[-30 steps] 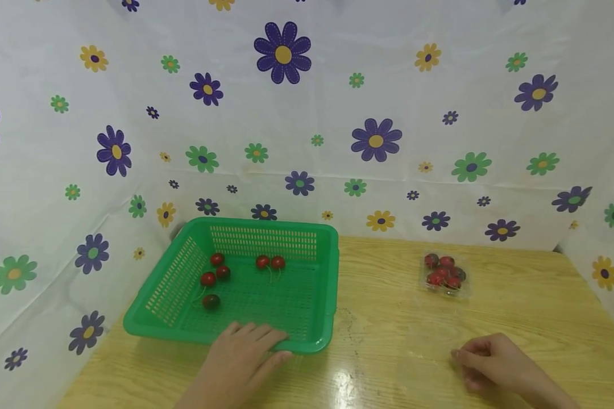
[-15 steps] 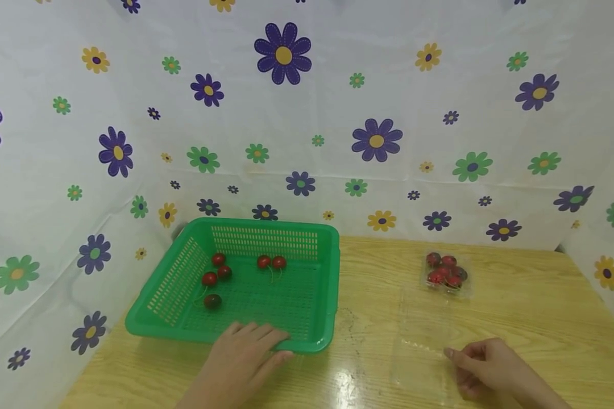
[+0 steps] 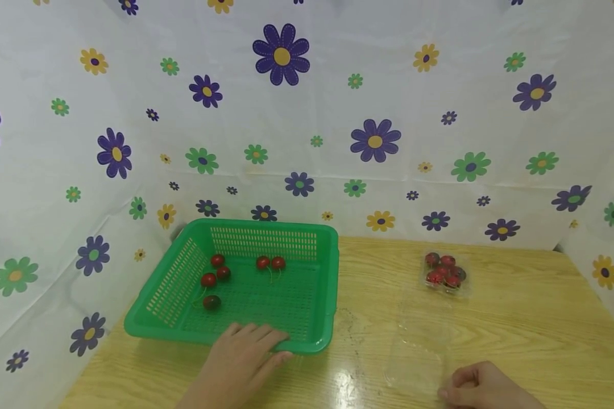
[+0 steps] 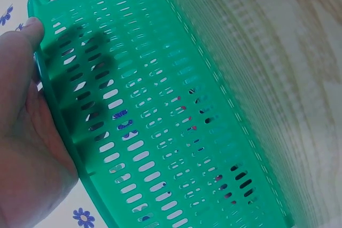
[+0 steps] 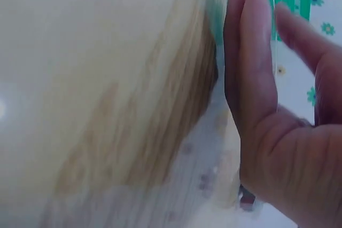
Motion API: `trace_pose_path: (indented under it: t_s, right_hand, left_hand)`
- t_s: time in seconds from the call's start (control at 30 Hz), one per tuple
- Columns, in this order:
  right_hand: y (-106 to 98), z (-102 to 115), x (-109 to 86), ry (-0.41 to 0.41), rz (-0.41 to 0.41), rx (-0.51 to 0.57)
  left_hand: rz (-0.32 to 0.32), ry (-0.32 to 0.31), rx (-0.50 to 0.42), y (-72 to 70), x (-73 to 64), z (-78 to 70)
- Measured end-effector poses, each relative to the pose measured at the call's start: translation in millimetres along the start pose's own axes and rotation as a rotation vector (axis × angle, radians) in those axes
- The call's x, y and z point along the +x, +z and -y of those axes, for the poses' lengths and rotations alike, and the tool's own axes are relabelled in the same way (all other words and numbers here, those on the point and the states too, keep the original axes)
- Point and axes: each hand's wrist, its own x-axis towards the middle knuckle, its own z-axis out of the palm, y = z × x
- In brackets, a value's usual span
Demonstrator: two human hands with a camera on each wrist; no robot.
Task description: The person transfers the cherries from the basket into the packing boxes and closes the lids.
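Observation:
My left hand (image 3: 243,358) grips the near rim of a green slotted plastic basket (image 3: 332,284), fingers over the edge. In the left wrist view the thumb lies along the rim (image 4: 56,110) and the fingers' shadow falls on the slotted wall. Several dark red cherries (image 3: 212,302), some with stems, lie inside the basket. At the lower right, my right hand (image 3: 483,386) pinches the edge of an unfolded clear plastic box (image 3: 419,363). Its see-through wall (image 5: 270,4) passes between thumb and fingers in the right wrist view. No fruit shows in it.
Farther back on the right, a small clear plastic box of cherries (image 3: 446,272) stands on the wood-grain table (image 3: 532,318). A white cloth printed with flowers (image 3: 327,102) rises behind and at both sides.
My right hand has moved down and slightly left, bringing the clear plastic box down onto or close over the table. The left hand, basket and cherries have stayed put.

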Motion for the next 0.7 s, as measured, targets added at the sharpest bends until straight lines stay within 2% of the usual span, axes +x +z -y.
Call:
trace_pose_path:
  t_s: [0.17,0.4,0.53,0.7]
  right_hand:
    - [11,4,3.0,0.039,-0.126,0.045]
    - [16,7,2.7,-0.009,-0.194,0.218]
    - [15,7,3.7,-0.009,-0.203,0.258]
    - [14,7,4.1,-0.013,-0.172,0.312]
  left_hand:
    - [-0.004,0.002,0.005,0.8,-0.6,-0.1]
    - [-0.017,0.011,0.006,2.9,-0.6,0.1]
    - [-0.013,0.004,0.001,1.4,-0.4,-0.6]
    - [-0.014,0.002,0.003,-1.0,-0.5,-1.4]
